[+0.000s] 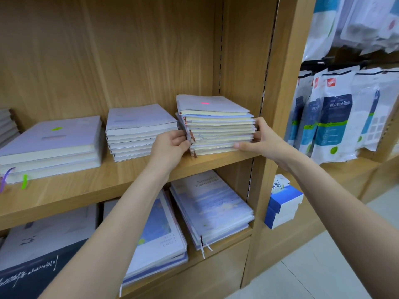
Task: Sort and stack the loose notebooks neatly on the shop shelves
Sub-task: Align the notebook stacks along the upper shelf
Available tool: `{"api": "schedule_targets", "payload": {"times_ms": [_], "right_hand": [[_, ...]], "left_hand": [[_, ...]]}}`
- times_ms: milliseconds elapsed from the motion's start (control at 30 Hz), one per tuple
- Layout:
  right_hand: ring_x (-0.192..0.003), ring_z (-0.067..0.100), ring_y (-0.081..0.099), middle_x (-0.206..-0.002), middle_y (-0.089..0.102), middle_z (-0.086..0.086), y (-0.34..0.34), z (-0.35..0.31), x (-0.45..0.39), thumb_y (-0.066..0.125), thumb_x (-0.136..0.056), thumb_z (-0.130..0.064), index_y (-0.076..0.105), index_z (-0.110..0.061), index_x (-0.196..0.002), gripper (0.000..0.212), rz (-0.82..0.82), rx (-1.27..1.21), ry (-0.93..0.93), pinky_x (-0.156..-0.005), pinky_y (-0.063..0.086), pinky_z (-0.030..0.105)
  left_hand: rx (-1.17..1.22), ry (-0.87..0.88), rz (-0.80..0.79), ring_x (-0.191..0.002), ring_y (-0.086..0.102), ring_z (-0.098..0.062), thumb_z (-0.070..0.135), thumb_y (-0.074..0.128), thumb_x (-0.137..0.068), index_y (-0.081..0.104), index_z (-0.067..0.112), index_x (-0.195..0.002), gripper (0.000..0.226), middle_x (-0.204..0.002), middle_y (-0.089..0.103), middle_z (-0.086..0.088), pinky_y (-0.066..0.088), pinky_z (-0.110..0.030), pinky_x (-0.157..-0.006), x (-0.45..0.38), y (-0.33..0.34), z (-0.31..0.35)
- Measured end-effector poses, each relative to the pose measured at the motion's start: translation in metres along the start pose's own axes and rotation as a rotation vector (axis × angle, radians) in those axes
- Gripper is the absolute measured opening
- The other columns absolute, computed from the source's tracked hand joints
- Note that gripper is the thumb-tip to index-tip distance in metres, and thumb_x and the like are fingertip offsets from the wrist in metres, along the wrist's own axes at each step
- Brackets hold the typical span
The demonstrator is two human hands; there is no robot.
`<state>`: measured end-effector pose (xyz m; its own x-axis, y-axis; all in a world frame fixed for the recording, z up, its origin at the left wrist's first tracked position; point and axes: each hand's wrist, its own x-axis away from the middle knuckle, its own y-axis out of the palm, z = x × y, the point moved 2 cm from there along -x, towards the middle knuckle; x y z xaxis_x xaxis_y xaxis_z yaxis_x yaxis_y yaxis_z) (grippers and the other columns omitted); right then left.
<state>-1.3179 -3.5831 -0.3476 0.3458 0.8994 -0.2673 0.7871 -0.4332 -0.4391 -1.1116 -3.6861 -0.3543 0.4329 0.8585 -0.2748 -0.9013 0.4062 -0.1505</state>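
A stack of several pale notebooks (218,126) with cream page edges sits at the right end of the wooden shelf (133,180); its top book carries a pink sticker. My left hand (170,145) grips the stack's left front corner, fingers curled round the lower books. My right hand (261,139) holds the stack's right side, thumb along the front edge and fingers behind. The books in the stack lie slightly uneven. Left of it stand a shorter stack of white notebooks (138,130) and a wide stack (51,147) with a green sticker.
The shelf's upright (272,104) stands just right of the stack. The lower shelf holds blue-covered notebooks (211,208) and dark-covered ones (32,275). Blue and white boxes (282,203) and hanging packets (336,117) fill the neighbouring rack.
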Motion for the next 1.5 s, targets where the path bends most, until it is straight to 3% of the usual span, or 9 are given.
{"api": "schedule_targets", "payload": {"times_ms": [267,433,567,767,867,1000,1133,1267,1500], "right_hand": [[-0.099,-0.003,0.055,-0.112,0.059,-0.009,0.000,0.003,-0.003,0.078,-0.073,-0.022,0.036,-0.022,-0.118,0.062,0.025,-0.028,0.008,-0.071,0.042,0.011],[-0.108,0.009,0.057,-0.116,0.060,-0.005,0.001,0.008,-0.007,0.080,-0.071,-0.019,0.039,-0.021,-0.116,0.061,0.052,-0.022,-0.010,-0.089,0.043,0.022],[-0.108,0.007,0.057,-0.113,0.061,-0.008,-0.001,0.011,-0.006,0.080,-0.071,-0.014,0.041,-0.017,-0.118,0.061,0.084,-0.028,-0.030,-0.092,0.045,0.026],[-0.104,0.005,0.054,-0.108,0.058,-0.014,-0.001,0.011,-0.005,0.080,-0.071,-0.013,0.042,-0.017,-0.119,0.062,0.116,0.005,-0.062,-0.093,0.043,0.028],[-0.107,0.004,0.052,-0.111,0.055,-0.015,-0.001,0.007,-0.005,0.081,-0.070,-0.017,0.037,-0.024,-0.120,0.068,0.050,0.020,-0.056,-0.089,0.041,0.021],[-0.102,-0.006,0.051,-0.114,0.055,-0.015,-0.004,0.003,-0.003,0.077,-0.071,-0.024,0.035,-0.026,-0.123,0.067,-0.024,-0.072,-0.008,-0.074,0.039,0.012],[-0.100,-0.007,0.053,-0.114,0.056,-0.015,-0.003,0.004,-0.004,0.075,-0.074,-0.026,0.036,-0.025,-0.122,0.062,-0.022,-0.090,0.005,-0.069,0.044,0.009],[-0.101,-0.004,0.051,-0.113,0.053,-0.015,0.001,-0.001,-0.005,0.074,-0.076,-0.028,0.033,-0.026,-0.121,0.062,-0.015,-0.051,-0.012,-0.073,0.042,0.013],[-0.109,0.012,0.055,-0.118,0.059,-0.009,0.012,0.006,-0.006,0.077,-0.072,-0.040,0.044,-0.026,-0.119,0.060,0.124,0.011,-0.044,-0.098,0.045,0.035]], "left_hand": [[-0.081,0.064,-0.056,-0.110,0.057,-0.009,-0.001,0.057,-0.088,0.054,0.008,-0.128,0.041,-0.118,0.061,0.001,0.043,-0.014,-0.087,0.001,0.001,0.003],[-0.243,0.166,-0.072,-0.108,0.056,-0.006,-0.005,0.058,-0.086,0.055,0.010,-0.126,0.043,-0.107,0.058,0.009,0.041,-0.017,-0.093,0.006,0.002,0.005],[-0.409,0.284,0.013,-0.101,0.053,0.000,-0.002,0.058,-0.086,0.060,0.008,-0.123,0.038,-0.109,0.063,0.004,0.036,0.004,-0.076,0.011,0.005,0.006],[-0.463,0.358,0.122,-0.101,0.062,-0.005,0.005,0.062,-0.086,0.062,0.012,-0.121,0.036,-0.106,0.069,0.000,0.040,-0.004,-0.079,0.022,0.007,0.004],[-0.251,0.215,0.016,-0.096,0.056,0.002,-0.002,0.063,-0.083,0.051,0.012,-0.131,0.051,-0.111,0.062,0.005,0.042,-0.005,-0.082,0.021,0.002,0.006],[-0.298,0.092,-0.138,-0.109,0.053,-0.006,-0.005,0.067,-0.078,0.046,0.010,-0.134,0.061,-0.125,0.054,0.006,0.041,-0.023,-0.099,0.012,0.001,0.006],[-0.316,0.059,-0.151,-0.112,0.058,-0.015,-0.001,0.074,-0.073,0.053,0.009,-0.125,0.058,-0.118,0.061,0.001,0.043,-0.036,-0.103,0.007,0.002,0.004],[-0.331,0.076,-0.139,-0.113,0.058,-0.016,0.001,0.074,-0.073,0.052,0.010,-0.126,0.057,-0.121,0.061,-0.002,0.044,-0.038,-0.102,0.006,0.004,0.002],[-0.219,0.121,-0.030,-0.097,0.060,-0.007,0.004,0.071,-0.078,0.058,0.009,-0.122,0.046,-0.109,0.063,0.005,0.043,-0.016,-0.086,0.014,0.005,0.004]]}}
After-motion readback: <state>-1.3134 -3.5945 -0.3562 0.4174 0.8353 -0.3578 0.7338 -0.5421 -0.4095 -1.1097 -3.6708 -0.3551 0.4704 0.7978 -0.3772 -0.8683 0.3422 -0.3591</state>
